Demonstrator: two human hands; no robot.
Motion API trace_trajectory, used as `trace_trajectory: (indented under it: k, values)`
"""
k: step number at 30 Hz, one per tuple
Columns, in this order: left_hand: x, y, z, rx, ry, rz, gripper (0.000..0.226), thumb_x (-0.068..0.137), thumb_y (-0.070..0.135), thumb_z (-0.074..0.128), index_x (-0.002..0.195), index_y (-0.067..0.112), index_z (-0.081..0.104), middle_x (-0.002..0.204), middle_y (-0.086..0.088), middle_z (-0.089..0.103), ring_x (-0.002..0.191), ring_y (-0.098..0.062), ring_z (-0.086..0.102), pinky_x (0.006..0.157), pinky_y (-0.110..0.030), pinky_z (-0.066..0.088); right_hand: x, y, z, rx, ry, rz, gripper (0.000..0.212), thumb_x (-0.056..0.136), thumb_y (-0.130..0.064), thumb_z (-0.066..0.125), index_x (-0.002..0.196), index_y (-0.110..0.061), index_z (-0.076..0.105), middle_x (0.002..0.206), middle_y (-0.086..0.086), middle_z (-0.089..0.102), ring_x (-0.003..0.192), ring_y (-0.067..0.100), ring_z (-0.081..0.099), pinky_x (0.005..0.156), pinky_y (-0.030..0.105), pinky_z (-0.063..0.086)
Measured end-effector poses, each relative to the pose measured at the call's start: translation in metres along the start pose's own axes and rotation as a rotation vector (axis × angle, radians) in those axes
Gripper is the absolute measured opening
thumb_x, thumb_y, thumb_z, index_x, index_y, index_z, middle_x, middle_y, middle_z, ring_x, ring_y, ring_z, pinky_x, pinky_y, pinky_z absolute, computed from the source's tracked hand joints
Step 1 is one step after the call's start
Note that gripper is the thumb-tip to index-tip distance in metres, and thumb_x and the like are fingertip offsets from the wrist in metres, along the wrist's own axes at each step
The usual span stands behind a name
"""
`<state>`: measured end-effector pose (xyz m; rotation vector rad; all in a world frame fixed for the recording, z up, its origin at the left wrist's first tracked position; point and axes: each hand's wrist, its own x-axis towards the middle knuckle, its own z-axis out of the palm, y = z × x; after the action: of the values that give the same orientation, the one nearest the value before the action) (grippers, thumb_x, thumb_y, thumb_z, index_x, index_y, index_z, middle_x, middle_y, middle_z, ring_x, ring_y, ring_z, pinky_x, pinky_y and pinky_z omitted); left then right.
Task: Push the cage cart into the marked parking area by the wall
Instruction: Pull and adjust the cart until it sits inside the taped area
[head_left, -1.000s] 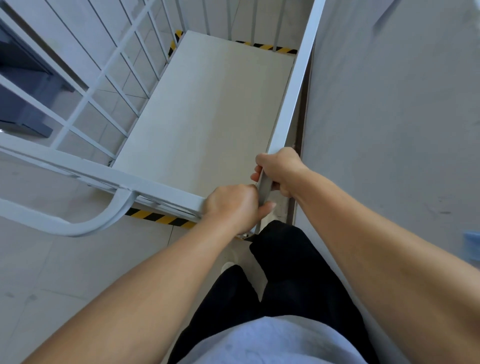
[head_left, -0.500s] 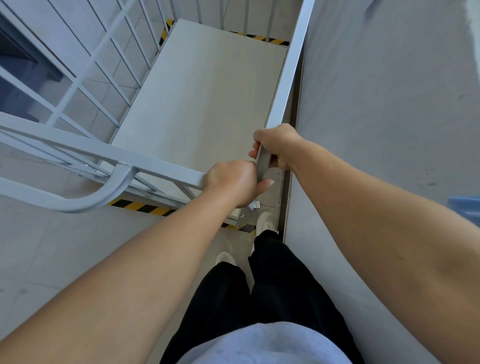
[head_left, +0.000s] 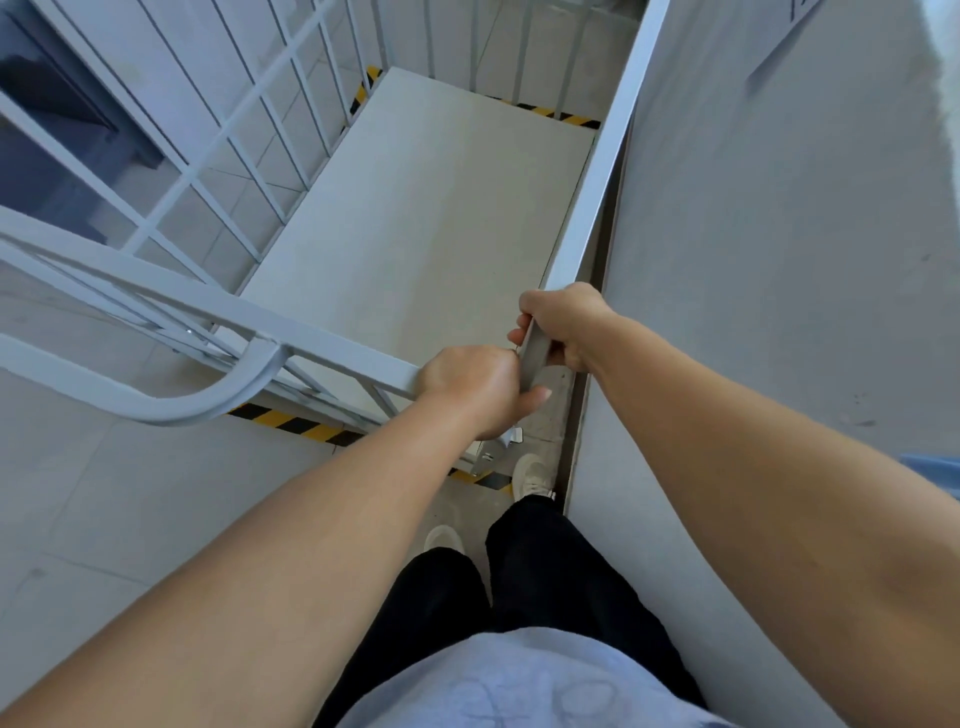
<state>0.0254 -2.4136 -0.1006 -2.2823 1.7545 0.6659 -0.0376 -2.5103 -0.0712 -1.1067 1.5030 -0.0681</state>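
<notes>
The cage cart (head_left: 322, 338) is a light grey metal frame with grid sides and a flat pale floor panel, seen from above. It stands close alongside the grey wall (head_left: 779, 234) on the right. My left hand (head_left: 475, 387) grips the near top rail at its right corner. My right hand (head_left: 563, 327) grips the right side rail just beyond that corner. Black and yellow striped floor tape (head_left: 296, 423) shows under the cart's near end, and more of it lies past the far end.
A curved push handle (head_left: 156, 400) juts out at the cart's near left. Pale tiled floor (head_left: 130, 499) spreads to the left. My legs and shoes (head_left: 530, 475) stand right behind the cart, hard by the wall. A dark doorway or cabinet sits at the far left.
The cart has rolled a little forward along the wall, and I have stepped after it. Both hands keep the same grip on the corner rails.
</notes>
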Motion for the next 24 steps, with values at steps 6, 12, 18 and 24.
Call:
trace_trajectory:
  k: [6,12,18,24]
  values:
    - [-0.006,-0.010,0.003,-0.045,-0.027,-0.013,0.044,0.090,0.065,0.037,0.086,0.024,0.050,0.070,0.003,0.050,0.069,-0.023,0.053,0.056,-0.030,0.036,-0.006,0.001,0.011,0.008,-0.013,0.034,0.015,0.095,-0.010,0.051,0.080,-0.007,0.055,0.067,0.004,0.059,0.054,0.014,0.063,0.066,0.033,0.057]
    - [-0.009,-0.018,0.009,-0.042,0.012,-0.007,0.046,0.088,0.066,0.039,0.089,0.023,0.056,0.070,0.005,0.052,0.068,-0.021,0.054,0.058,-0.030,0.037,-0.010,0.002,0.017,0.020,-0.023,0.028,0.015,0.094,-0.007,0.049,0.079,-0.007,0.053,0.065,0.004,0.057,0.051,0.015,0.061,0.070,0.036,0.057]
    - [-0.008,-0.017,0.011,-0.033,0.026,-0.032,0.048,0.087,0.068,0.038,0.090,0.024,0.057,0.078,0.003,0.059,0.069,-0.021,0.056,0.059,-0.032,0.037,-0.015,0.002,0.017,0.003,-0.014,0.011,0.013,0.093,-0.006,0.048,0.080,-0.007,0.053,0.065,0.004,0.057,0.051,0.016,0.061,0.066,0.035,0.057]
    - [-0.007,-0.016,0.011,-0.046,0.040,-0.038,0.048,0.087,0.067,0.039,0.092,0.023,0.058,0.080,0.003,0.060,0.069,-0.020,0.055,0.056,-0.031,0.036,-0.016,0.001,0.016,-0.044,0.006,0.012,0.009,0.093,-0.007,0.050,0.086,-0.007,0.056,0.068,0.004,0.059,0.051,0.014,0.062,0.062,0.032,0.057]
